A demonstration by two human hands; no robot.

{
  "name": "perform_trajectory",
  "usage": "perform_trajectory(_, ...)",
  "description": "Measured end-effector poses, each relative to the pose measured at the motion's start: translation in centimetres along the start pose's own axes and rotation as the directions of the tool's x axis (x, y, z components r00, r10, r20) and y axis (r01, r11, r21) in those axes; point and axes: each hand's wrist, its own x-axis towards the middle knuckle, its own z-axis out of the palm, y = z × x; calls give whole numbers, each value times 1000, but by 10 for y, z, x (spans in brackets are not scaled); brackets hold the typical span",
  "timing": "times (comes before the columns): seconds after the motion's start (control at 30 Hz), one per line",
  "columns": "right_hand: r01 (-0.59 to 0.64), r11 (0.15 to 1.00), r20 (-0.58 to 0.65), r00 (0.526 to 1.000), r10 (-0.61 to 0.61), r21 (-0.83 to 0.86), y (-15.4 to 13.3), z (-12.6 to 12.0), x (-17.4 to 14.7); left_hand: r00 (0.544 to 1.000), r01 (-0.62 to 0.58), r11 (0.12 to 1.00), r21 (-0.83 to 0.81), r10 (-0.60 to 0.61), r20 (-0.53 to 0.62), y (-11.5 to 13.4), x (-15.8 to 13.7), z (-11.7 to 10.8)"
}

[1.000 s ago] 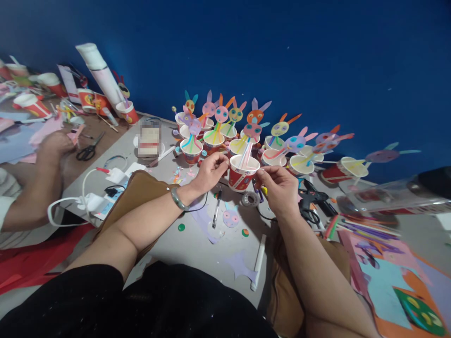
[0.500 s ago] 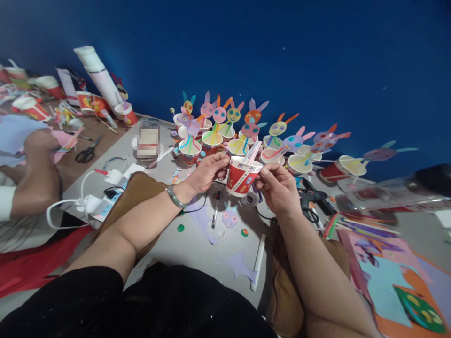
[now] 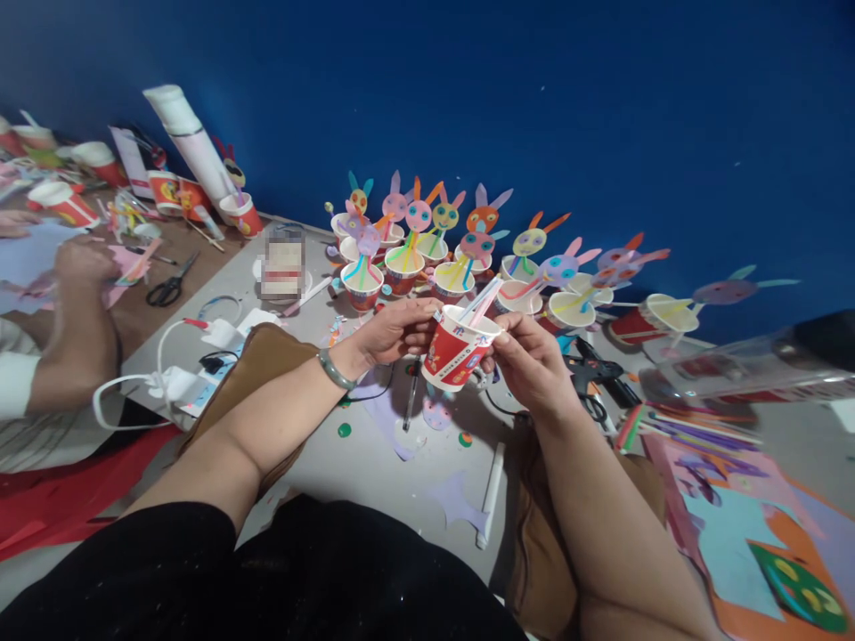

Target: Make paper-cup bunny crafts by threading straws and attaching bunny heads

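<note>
Between my two hands a red and white paper cup (image 3: 456, 356) is held above the table, tilted a little. Pale sticks or strips (image 3: 482, 303) stick up out of it. My left hand (image 3: 401, 336) pinches the cup's left side near the rim. On the opposite side, my right hand (image 3: 531, 361) has its thumb and fingers closed at the rim. Below the cup lie a black pen (image 3: 411, 402) and a lilac paper face (image 3: 437, 413), partly hidden by the cup. Scraps of lilac paper (image 3: 458, 503) and a white marker (image 3: 492, 499) rest nearer to me.
Several cups with paper rabbit heads (image 3: 419, 216) line the wall. On the right are a black glue gun (image 3: 601, 374), a clear bottle (image 3: 728, 361) and coloured paper (image 3: 735, 543). A power strip (image 3: 207, 378) sits left; beyond it are scissors (image 3: 172, 283) and another person's arm (image 3: 78, 312).
The cup has come slightly lower and tilted, showing more of its inside and covering part of the paper face. Both hands still hold it. The other person's arm has shifted slightly.
</note>
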Motion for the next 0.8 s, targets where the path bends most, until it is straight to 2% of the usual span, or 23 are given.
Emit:
perform_trajectory(0.13,39,999,-2,999,-39,29,-1,2,0,1000,-29,999,15,29,-1,-1,1,0)
perform_trajectory(0.3,80,991,-150,984,-95,-105,0,1,4,982,-94,994,51,101,-160,-9,12,-7)
perform_trajectory(0.4,86,979,-226,966,-127,-184,1,0,5,966,-131,987,89,147,-214,-15,16,-12)
perform_trajectory(0.53,71,970,-283,949,-138,-234,2,2,5,925,-202,950,237,265,-272,-20,18,-14)
perform_trajectory(0.67,61,966,-293,946,-136,-252,3,3,5,893,-245,880,407,368,-259,-21,17,-13)
perform_trajectory(0.8,52,968,-300,945,-127,-246,4,2,6,882,-294,840,457,422,-209,-21,18,-15)
